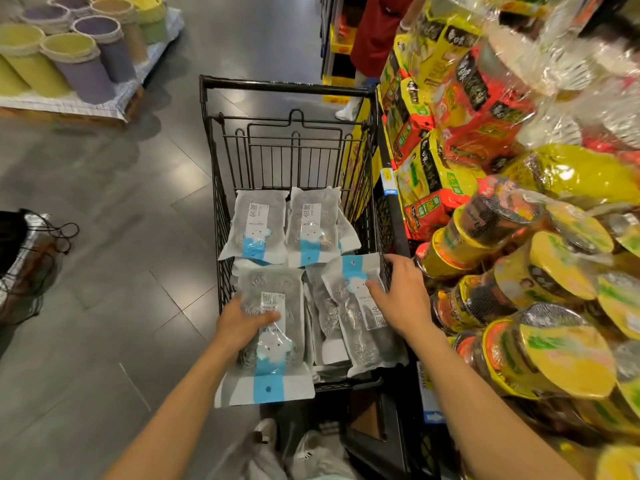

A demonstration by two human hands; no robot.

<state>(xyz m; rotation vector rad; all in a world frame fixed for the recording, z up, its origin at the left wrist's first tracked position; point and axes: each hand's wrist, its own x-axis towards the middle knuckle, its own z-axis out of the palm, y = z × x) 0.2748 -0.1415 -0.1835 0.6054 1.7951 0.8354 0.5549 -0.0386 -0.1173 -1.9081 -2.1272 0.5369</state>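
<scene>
Black wire shopping cart [221, 188] holds clear packs of steel scourers with blue bands. Left hand [242, 323] grips the near-left scourer pack [268, 344] at the cart's near end, thumb curled over its label, fingers beneath. Right hand [401, 296] rests fingers spread on the near-right scourer pack [349, 317], not clasping it. Two more packs [287, 226] lie at the cart's far end. Cup-noodle shelf [519, 271] just right of the cart.
</scene>
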